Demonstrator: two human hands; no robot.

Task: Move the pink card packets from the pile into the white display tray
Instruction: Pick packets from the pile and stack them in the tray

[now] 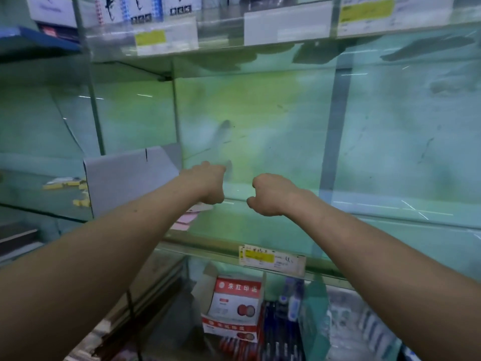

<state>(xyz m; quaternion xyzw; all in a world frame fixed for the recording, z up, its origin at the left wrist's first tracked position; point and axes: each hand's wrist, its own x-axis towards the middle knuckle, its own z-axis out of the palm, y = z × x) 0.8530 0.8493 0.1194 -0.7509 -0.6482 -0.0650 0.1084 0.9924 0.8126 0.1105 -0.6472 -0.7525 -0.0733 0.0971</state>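
Observation:
A small pile of pink card packets (185, 219) lies on the glass shelf (260, 230), mostly hidden under my left wrist. My left hand (208, 184) is directly above the pile with its fingers curled down out of sight. The pale edge of the top packet (202, 207) shows right under its heel, as if gripped. My right hand (270, 197) hovers a hand's width to the right, fingers curled, with nothing visible in it. The white display tray (125, 178), a grey-white card box, stands just left of the pile.
Yellow packets (68, 184) lie on the shelf left of the tray. A price label (272, 258) hangs on the shelf's front edge. Below stand a red and white ink-pad box (235, 306) and pens (282, 332). Another glass shelf (234, 37) with stock runs overhead.

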